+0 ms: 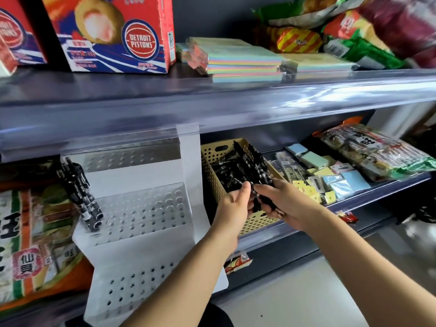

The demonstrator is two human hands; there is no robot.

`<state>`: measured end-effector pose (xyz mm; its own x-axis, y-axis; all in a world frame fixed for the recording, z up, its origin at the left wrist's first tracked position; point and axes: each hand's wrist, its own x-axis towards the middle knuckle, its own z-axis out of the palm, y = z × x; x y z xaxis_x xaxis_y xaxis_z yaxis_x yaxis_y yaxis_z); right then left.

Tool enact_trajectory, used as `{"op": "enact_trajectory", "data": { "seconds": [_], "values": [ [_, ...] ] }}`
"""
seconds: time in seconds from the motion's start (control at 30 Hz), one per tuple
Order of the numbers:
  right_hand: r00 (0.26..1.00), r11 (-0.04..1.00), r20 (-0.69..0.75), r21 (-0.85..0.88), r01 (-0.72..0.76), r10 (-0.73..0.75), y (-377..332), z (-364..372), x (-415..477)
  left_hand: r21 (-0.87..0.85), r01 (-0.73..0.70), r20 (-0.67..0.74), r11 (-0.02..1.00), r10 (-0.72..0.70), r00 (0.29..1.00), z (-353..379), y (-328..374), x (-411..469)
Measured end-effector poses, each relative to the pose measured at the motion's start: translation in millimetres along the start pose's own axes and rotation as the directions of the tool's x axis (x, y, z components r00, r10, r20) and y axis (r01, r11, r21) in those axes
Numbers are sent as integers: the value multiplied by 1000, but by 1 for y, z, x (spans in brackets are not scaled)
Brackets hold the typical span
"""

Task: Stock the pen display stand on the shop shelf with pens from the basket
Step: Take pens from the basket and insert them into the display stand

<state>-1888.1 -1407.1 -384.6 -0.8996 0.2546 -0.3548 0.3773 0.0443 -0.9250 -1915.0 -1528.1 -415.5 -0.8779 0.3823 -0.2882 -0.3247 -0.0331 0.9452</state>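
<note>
The grey metal shop shelf [271,236] holds a white plastic pen stand with holes [146,208] at 9 o'clock. A few black stand pens [77,185] sit in it. At 12 is a tan holey plastic basket [213,171]. Over the basket, the right hand [286,204] curls its fingers round a bunch of black pens [253,161]. The left hand [232,206] thumb touches the bunch; its other fingers are hidden.

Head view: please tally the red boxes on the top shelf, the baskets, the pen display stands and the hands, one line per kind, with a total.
Red boxes: 2
Basket: 1
Pen display stand: 1
Hands: 2
Total: 6
</note>
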Motion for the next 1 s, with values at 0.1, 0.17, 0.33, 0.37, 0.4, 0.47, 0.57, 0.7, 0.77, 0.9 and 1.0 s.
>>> {"op": "enact_trajectory", "data": {
  "seconds": [0.1, 0.17, 0.33, 0.37, 0.4, 0.47, 0.57, 0.7, 0.77, 0.9, 1.0],
  "values": [
    [998, 997, 36, -45, 58, -56, 2, 12, -18, -330, 255, 78, 909, -243, 967, 5, 7, 8],
    [996, 992, 37, -89, 90, -87, 3, 18, -24, -415, 283, 131, 865, -251, 959, 6, 11, 15],
    [990, 990, 69, -63, 123, -119, 5, 17, -32, -594, 281, 191, 753, -208, 959, 1, 21, 22],
    [990, 992, 83, -37, 118, -114, 5, 17, -34, -615, 279, 195, 738, -201, 960, -1, 21, 23],
    [990, 994, 95, -10, 107, -105, 7, 16, -34, -632, 276, 193, 724, -197, 961, -2, 22, 24],
    [990, 996, 115, 27, 85, -88, 9, 14, -36, -639, 253, 173, 727, -185, 967, -3, 22, 28],
    [988, 996, 135, 37, 77, -82, 12, 13, -39, -609, 184, 98, 771, -157, 983, -2, 23, 33],
    [983, 997, 168, 42, 64, -70, 16, 9, -40, -520, 114, 12, 846, -126, 992, -4, 24, 39],
    [983, 997, 174, 41, 58, -65, 16, 7, -41, -439, 88, -3, 894, -99, 995, -4, 27, 38],
    [981, 997, 185, 49, 51, -60, 18, 1, -44, -259, -27, -184, 965, -23, 983, 1, 28, 42],
    [982, 995, 184, 89, 34, -50, 19, -5, -48, -246, -99, -200, 964, 49, 979, 9, 32, 43]
  ]
}}
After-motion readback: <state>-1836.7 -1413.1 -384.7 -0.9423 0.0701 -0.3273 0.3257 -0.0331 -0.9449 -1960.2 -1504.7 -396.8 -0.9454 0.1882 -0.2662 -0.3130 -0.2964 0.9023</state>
